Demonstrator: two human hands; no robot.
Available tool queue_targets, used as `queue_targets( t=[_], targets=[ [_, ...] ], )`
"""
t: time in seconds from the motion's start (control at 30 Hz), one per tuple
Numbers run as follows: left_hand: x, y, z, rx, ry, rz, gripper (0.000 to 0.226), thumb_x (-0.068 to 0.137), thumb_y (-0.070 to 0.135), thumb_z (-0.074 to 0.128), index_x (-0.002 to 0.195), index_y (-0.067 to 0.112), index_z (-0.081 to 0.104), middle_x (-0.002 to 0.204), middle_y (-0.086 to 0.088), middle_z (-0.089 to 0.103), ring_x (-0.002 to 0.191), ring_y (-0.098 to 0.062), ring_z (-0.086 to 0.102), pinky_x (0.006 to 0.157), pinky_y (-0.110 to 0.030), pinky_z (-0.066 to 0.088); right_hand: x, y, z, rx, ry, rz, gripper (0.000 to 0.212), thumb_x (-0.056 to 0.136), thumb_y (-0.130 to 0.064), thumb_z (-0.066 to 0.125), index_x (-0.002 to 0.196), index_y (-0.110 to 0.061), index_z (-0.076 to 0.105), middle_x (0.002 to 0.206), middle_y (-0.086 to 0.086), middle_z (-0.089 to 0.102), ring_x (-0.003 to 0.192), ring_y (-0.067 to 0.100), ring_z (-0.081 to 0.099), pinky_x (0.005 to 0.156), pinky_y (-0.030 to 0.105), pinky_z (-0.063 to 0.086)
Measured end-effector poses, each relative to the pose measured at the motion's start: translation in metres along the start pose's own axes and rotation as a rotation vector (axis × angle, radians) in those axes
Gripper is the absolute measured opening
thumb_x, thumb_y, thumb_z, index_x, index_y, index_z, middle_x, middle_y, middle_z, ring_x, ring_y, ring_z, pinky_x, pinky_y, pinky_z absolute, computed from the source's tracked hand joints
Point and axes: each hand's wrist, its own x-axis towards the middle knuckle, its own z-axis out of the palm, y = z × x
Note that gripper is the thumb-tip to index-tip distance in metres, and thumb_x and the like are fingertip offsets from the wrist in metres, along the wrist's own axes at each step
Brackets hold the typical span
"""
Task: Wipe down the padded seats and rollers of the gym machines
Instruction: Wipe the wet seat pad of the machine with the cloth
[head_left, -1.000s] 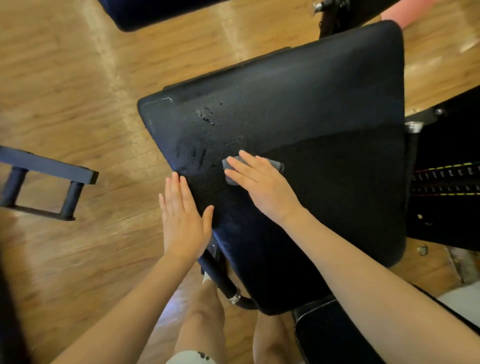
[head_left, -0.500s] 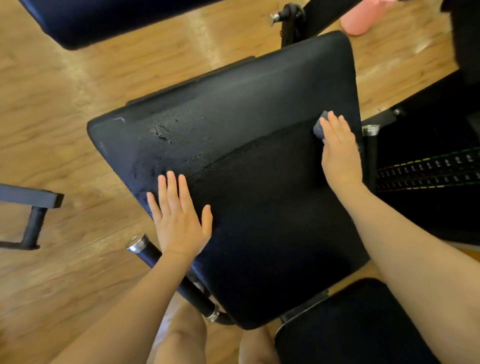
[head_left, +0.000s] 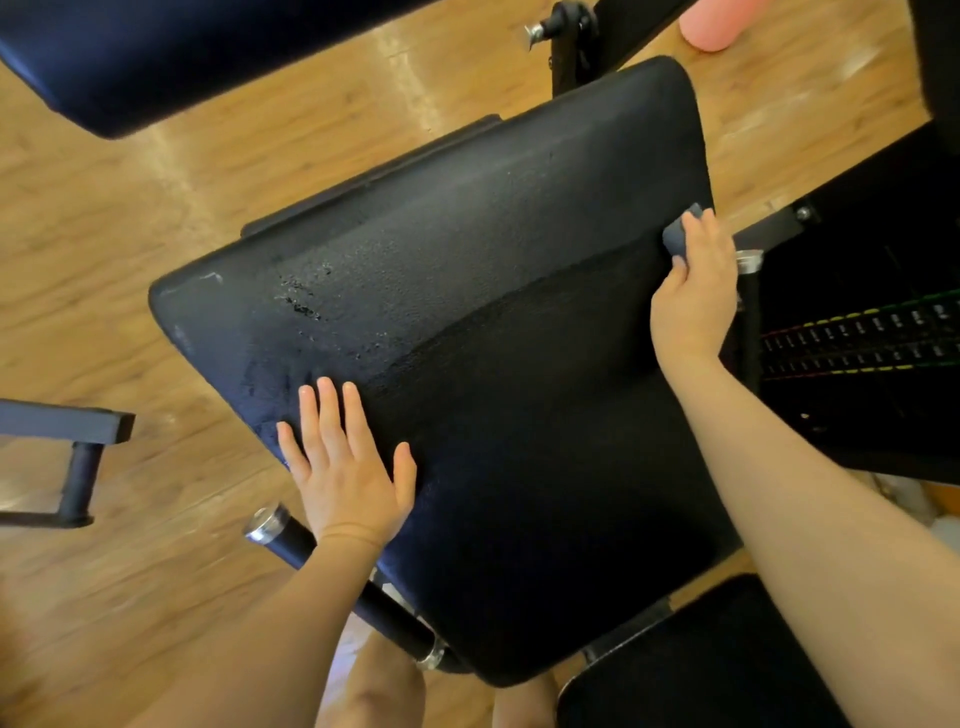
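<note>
**Cloth at the pad's right edge, left hand flat on the left**

The large black pad (head_left: 493, 364) filled the middle of the view, tilted, with a wooden floor (head_left: 130, 260) below it. The right hand (head_left: 693, 291) was at the pad's right edge, fingers curled round a small grey cloth (head_left: 681, 232) and holding it against the padding. The left hand (head_left: 348, 467) lay flat on the pad near its lower left edge, fingers straight and spread, grasping nothing. Wet streaks and droplets (head_left: 306, 301) showed on the pad's upper left part; the lower part looked darker and matte. A black handle with a metal cap (head_left: 280, 532) stuck out just beside the left wrist. To the right stood a weight stack with coloured marks (head_left: 857, 338). Another dark pad (head_left: 156, 52) crossed the top left, and a pink object (head_left: 717, 26) sat at the top right.
</note>
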Motion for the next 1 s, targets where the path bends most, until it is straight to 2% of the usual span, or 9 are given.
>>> queue_targets(
  t=[0.27, 0.53, 0.7, 1.0],
  targets=[
    [-0.001, 0.000, 0.002, 0.013, 0.030, 0.011, 0.076, 0.080, 0.041, 0.039, 0.141, -0.002, 0.025, 0.146, -0.027, 0.029, 0.138, -0.038, 0.014, 0.113, -0.047, -0.003, -0.022, -0.029, 0.006, 0.023, -0.026, 0.069, 0.047, 0.098, -0.012, 0.039, 0.144, -0.013, 0.031, 0.153, 0.005, 0.025, 0.143, 0.021, 0.015, 0.115, 0.034, 0.015],
    [-0.001, -0.001, 0.003, 0.006, 0.041, 0.014, 0.077, 0.080, 0.041, 0.039, 0.142, -0.001, 0.024, 0.146, -0.026, 0.028, 0.138, -0.037, 0.014, 0.114, -0.045, -0.005, -0.095, -0.091, 0.027, -0.024, -0.170, -0.149, 0.050, 0.093, -0.006, 0.046, 0.141, -0.008, 0.035, 0.151, 0.010, 0.028, 0.140, 0.029, 0.020, 0.112, 0.040, 0.021],
    [-0.002, -0.003, 0.003, -0.018, 0.048, 0.028, 0.075, 0.080, 0.040, 0.038, 0.141, -0.001, 0.025, 0.146, -0.025, 0.030, 0.138, -0.037, 0.015, 0.114, -0.046, -0.003, -0.112, -0.106, 0.033, -0.088, -0.192, -0.145, 0.053, 0.094, -0.008, 0.048, 0.144, -0.010, 0.030, 0.152, 0.009, 0.025, 0.142, 0.027, 0.016, 0.113, 0.040, 0.019],
    [-0.002, -0.005, -0.001, -0.076, 0.035, 0.049, 0.072, 0.079, 0.041, 0.039, 0.138, 0.000, 0.032, 0.144, -0.023, 0.037, 0.137, -0.033, 0.019, 0.114, -0.044, -0.002, -0.136, -0.127, 0.033, -0.205, -0.273, -0.282, 0.061, 0.093, -0.007, 0.046, 0.147, -0.011, 0.018, 0.155, 0.008, 0.015, 0.143, 0.027, 0.008, 0.114, 0.039, 0.016]
  ],
)
